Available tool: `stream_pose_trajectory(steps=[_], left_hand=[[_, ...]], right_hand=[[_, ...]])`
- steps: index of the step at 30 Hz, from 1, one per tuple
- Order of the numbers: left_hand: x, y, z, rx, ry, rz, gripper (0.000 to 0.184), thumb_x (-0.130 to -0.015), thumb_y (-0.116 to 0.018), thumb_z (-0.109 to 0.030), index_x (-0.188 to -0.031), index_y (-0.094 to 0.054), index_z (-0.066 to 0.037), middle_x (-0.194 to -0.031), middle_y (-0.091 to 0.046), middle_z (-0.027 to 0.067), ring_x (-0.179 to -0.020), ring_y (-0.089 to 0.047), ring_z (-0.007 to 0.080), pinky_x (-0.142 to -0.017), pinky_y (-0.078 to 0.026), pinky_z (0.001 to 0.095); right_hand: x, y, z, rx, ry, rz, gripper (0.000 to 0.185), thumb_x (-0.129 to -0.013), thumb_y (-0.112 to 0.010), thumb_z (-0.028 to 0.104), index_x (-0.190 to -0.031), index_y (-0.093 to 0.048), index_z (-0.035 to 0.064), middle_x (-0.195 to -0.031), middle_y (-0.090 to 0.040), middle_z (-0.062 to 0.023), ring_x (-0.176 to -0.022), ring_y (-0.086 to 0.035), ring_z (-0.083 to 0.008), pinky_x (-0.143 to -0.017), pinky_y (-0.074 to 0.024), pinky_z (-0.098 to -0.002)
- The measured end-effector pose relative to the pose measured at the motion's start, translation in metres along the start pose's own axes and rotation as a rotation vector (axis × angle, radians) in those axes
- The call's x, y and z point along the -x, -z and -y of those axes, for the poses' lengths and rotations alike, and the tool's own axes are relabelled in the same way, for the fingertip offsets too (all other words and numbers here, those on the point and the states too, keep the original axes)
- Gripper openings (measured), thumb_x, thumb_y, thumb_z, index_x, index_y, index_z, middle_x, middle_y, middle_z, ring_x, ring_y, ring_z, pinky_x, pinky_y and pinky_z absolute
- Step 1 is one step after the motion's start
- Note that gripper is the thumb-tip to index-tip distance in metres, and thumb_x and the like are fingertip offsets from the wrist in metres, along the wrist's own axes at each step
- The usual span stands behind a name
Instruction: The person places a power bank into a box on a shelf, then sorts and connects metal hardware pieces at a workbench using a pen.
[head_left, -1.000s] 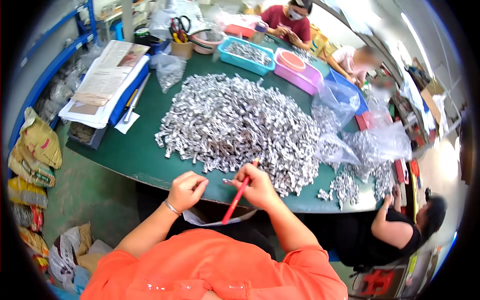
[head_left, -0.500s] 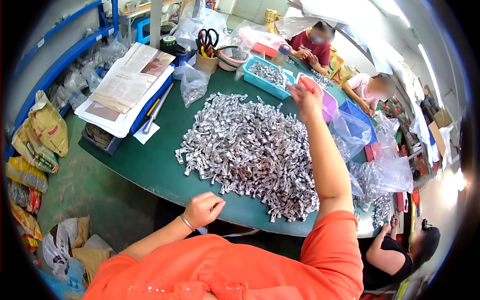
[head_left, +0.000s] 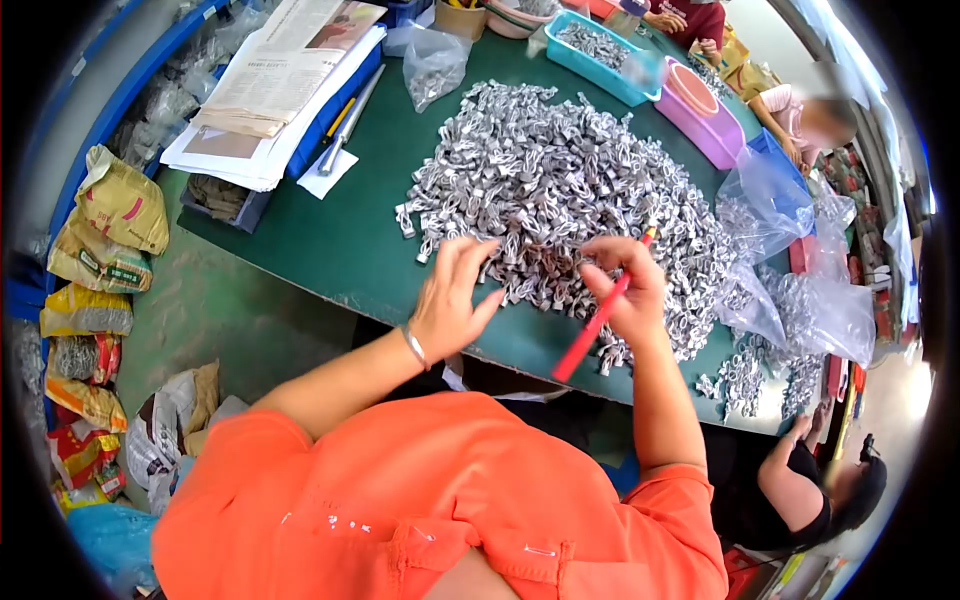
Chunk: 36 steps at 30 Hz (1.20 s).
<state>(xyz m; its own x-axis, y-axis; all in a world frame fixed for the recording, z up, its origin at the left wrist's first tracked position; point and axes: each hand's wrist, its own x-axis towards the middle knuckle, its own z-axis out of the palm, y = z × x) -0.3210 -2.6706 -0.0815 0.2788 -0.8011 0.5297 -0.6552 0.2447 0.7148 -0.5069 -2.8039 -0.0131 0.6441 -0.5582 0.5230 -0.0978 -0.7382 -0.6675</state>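
A broad heap of small grey metal parts with looped ends (head_left: 570,170) covers the middle of the green table. My left hand (head_left: 452,300), with a bracelet at the wrist, is at the heap's near left edge, its fingers spread and nothing in them. Above the heap's near right side, my right hand (head_left: 637,290) is closed around a slim red pen-like tool (head_left: 585,342). The tool slants down toward my body, and its yellow end shows above the fingers. Its exact kind is unclear.
Beyond the heap stand a turquoise bin of parts (head_left: 600,60) and a purple bin (head_left: 705,120). Newspapers (head_left: 285,70) and a clear bag (head_left: 435,70) lie at the left. Bagged parts (head_left: 800,300) are at the right. Other people sit along the far and right sides.
My right hand has come back from near the purple bin to the heap's front with the red tool. My left hand has moved forward to the heap and opened. The view has shifted.
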Motion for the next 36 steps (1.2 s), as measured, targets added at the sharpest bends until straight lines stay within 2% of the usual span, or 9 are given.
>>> stream_pose_trajectory(steps=[1,4,9,13,17,21,26,32,36], left_hand=[[-0.012,-0.001,-0.001,-0.019,-0.008,-0.004,0.056,-0.070,-0.071,-0.009,-0.121,-0.047,-0.004,-0.113,-0.044,0.0150,-0.080,-0.052,0.0247,-0.069,-0.046,0.0319],[-0.046,-0.003,-0.010,-0.139,-0.157,0.147,0.052,-0.072,-0.069,-0.014,-0.119,-0.050,-0.005,-0.120,-0.046,0.0141,-0.100,-0.053,0.0320,-0.085,-0.045,0.0382],[-0.037,-0.012,-0.011,-0.137,-0.234,0.245,0.035,-0.072,-0.066,-0.006,-0.105,-0.055,-0.003,-0.108,-0.054,0.0117,-0.093,-0.054,0.0330,-0.081,-0.046,0.0381],[-0.002,-0.023,-0.009,-0.067,-0.238,0.309,0.034,-0.072,-0.067,-0.007,-0.104,-0.055,-0.003,-0.107,-0.054,0.0121,-0.092,-0.053,0.0313,-0.081,-0.044,0.0376],[0.015,-0.019,-0.008,-0.061,-0.291,0.367,0.023,-0.071,-0.069,-0.008,-0.092,-0.060,-0.004,-0.110,-0.055,0.0097,-0.090,-0.053,0.0283,-0.079,-0.044,0.0354],[0.017,-0.014,-0.003,0.024,-0.325,0.263,0.019,-0.069,-0.071,-0.008,-0.086,-0.062,-0.004,-0.102,-0.059,0.0083,-0.085,-0.055,0.0264,-0.075,-0.045,0.0350],[0.020,-0.017,-0.011,-0.029,-0.324,0.309,0.016,-0.070,-0.071,-0.008,-0.082,-0.062,-0.003,-0.091,-0.060,0.0069,-0.080,-0.056,0.0252,-0.074,-0.044,0.0344],[0.025,-0.018,-0.009,-0.011,-0.305,0.229,0.012,-0.069,-0.069,-0.004,-0.079,-0.063,-0.005,-0.089,-0.061,0.0050,-0.079,-0.056,0.0240,-0.071,-0.045,0.0333],[0.026,-0.017,-0.011,0.043,-0.309,0.188,0.014,-0.066,-0.070,0.001,-0.079,-0.064,-0.004,-0.086,-0.062,0.0064,-0.075,-0.057,0.0236,-0.069,-0.046,0.0321]], right_hand=[[-0.005,-0.007,0.006,0.209,0.059,0.014,0.023,-0.070,-0.071,0.004,-0.080,-0.051,0.0049,-0.099,-0.064,-0.0118,-0.088,-0.061,-0.0269,-0.071,-0.0478,-0.0350],[-0.016,-0.029,0.000,0.574,0.201,-0.002,0.018,-0.067,-0.065,0.001,-0.080,-0.052,0.0046,-0.106,-0.062,-0.0111,-0.100,-0.057,-0.0335,-0.079,-0.0438,-0.0413],[0.021,-0.036,-0.003,0.567,0.181,-0.035,0.015,-0.065,-0.059,0.001,-0.077,-0.053,0.0059,-0.089,-0.063,-0.0085,-0.080,-0.059,-0.0288,-0.069,-0.0450,-0.0379],[0.056,-0.043,0.002,0.474,0.226,-0.032,0.015,-0.063,-0.058,0.000,-0.077,-0.055,0.0059,-0.089,-0.063,-0.0079,-0.077,-0.059,-0.0275,-0.065,-0.0459,-0.0361],[0.096,-0.048,-0.003,0.383,0.057,0.029,0.015,-0.064,-0.063,0.000,-0.077,-0.055,0.0035,-0.095,-0.064,-0.0113,-0.080,-0.060,-0.0299,-0.068,-0.0478,-0.0380],[0.109,-0.036,0.004,0.203,-0.102,-0.104,0.022,-0.069,-0.070,-0.004,-0.076,-0.051,0.0030,-0.094,-0.064,-0.0164,-0.079,-0.060,-0.0316,-0.068,-0.0483,-0.0367],[0.094,-0.030,-0.004,0.352,-0.090,-0.277,0.023,-0.069,-0.067,-0.007,-0.078,-0.049,0.0029,-0.087,-0.062,-0.0136,-0.078,-0.058,-0.0322,-0.068,-0.0466,-0.0377],[0.078,-0.024,-0.013,0.462,-0.028,-0.152,0.027,-0.064,-0.071,0.000,-0.081,-0.050,0.0045,-0.083,-0.061,-0.0103,-0.078,-0.055,-0.0332,-0.066,-0.0446,-0.0399],[0.076,-0.009,-0.013,0.477,-0.004,-0.009,0.028,-0.063,-0.069,-0.004,-0.083,-0.052,0.0038,-0.086,-0.063,-0.0100,-0.078,-0.058,-0.0309,-0.067,-0.0463,-0.0387]])
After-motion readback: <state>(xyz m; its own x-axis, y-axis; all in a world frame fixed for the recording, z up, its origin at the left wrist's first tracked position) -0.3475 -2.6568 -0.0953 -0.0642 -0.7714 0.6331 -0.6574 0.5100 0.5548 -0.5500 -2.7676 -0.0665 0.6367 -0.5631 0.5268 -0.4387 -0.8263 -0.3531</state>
